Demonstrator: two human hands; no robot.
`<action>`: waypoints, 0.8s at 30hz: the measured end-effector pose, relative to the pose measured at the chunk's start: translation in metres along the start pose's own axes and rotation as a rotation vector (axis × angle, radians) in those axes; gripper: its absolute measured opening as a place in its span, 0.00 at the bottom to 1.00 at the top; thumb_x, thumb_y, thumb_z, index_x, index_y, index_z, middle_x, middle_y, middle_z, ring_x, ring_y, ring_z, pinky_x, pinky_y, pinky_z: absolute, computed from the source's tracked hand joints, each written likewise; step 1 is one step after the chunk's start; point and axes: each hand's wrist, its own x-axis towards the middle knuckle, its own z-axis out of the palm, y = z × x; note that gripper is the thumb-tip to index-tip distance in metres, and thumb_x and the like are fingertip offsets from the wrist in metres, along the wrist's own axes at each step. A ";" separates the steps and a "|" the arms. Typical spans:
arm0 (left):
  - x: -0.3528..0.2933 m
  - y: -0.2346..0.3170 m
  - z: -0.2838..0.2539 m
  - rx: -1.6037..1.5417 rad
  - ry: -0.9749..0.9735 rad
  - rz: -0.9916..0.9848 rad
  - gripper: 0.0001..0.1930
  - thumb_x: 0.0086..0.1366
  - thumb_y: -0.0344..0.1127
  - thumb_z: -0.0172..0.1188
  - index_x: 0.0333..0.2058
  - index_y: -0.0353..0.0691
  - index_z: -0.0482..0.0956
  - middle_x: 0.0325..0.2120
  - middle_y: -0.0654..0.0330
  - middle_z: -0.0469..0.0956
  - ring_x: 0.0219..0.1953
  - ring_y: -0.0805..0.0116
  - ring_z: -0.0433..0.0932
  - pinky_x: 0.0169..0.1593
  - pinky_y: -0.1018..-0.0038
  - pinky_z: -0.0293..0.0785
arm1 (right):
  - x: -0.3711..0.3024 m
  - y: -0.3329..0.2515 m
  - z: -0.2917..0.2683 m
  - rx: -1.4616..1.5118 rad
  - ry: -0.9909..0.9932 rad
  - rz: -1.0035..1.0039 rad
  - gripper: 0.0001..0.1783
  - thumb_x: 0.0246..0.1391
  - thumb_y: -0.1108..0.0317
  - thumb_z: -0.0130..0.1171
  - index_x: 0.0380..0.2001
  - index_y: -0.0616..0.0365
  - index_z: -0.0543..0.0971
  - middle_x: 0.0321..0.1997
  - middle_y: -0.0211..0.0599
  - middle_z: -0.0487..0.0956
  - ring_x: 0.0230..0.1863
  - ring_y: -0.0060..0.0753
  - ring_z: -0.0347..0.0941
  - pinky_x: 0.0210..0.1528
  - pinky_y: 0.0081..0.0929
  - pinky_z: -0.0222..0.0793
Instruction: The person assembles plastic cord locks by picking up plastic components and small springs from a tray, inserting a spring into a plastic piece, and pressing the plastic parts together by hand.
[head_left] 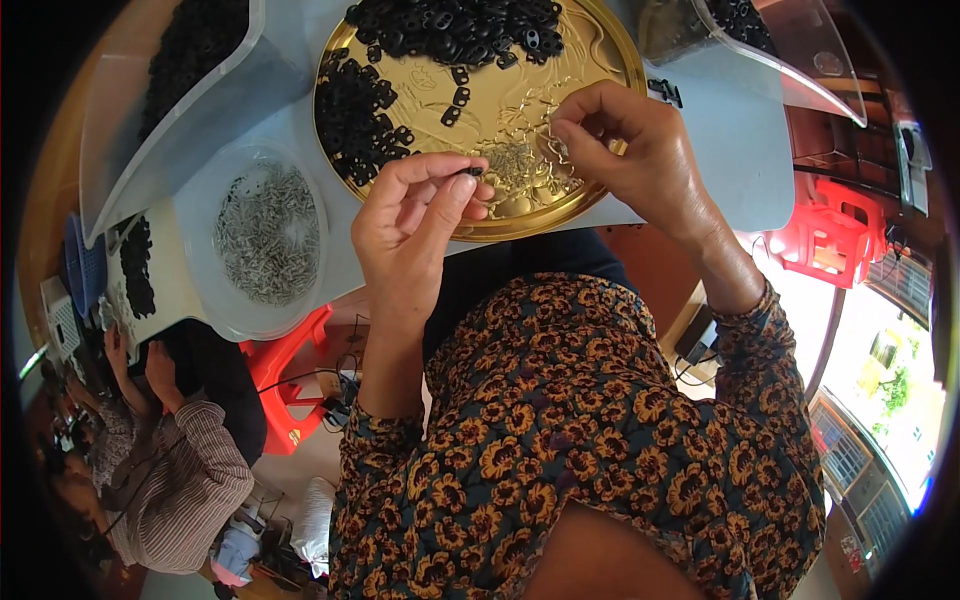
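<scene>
My left hand (420, 215) pinches a small black plastic part (470, 171) between thumb and fingertips, above the near edge of a round gold tray (420, 80). On the tray's right side, my right hand (630, 140) is closed, thumb against forefinger; whatever sits in that pinch is too small to make out. Small silvery metal pieces (512, 160) lie on the tray between the hands. Flat black oval parts with holes (450, 30) are heaped at the tray's far side, and smaller black parts (355, 115) cover its left side.
A clear round tub (318, 235) of small metal pins stands left of the tray. Clear plastic bins (185, 130) with black parts flank it, one at each side. Red stools (285, 375) stand below the table. At left, a person in a striped shirt (190, 480) sits working.
</scene>
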 end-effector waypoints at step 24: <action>-0.008 0.003 -0.023 -0.008 0.116 0.033 0.11 0.64 0.24 0.55 0.46 0.31 0.74 0.35 0.54 0.78 0.33 0.68 0.77 0.40 0.72 0.75 | 0.025 0.011 -0.016 -0.634 -0.006 -0.381 0.07 0.52 0.63 0.60 0.32 0.52 0.80 0.32 0.32 0.76 0.33 0.40 0.77 0.33 0.35 0.73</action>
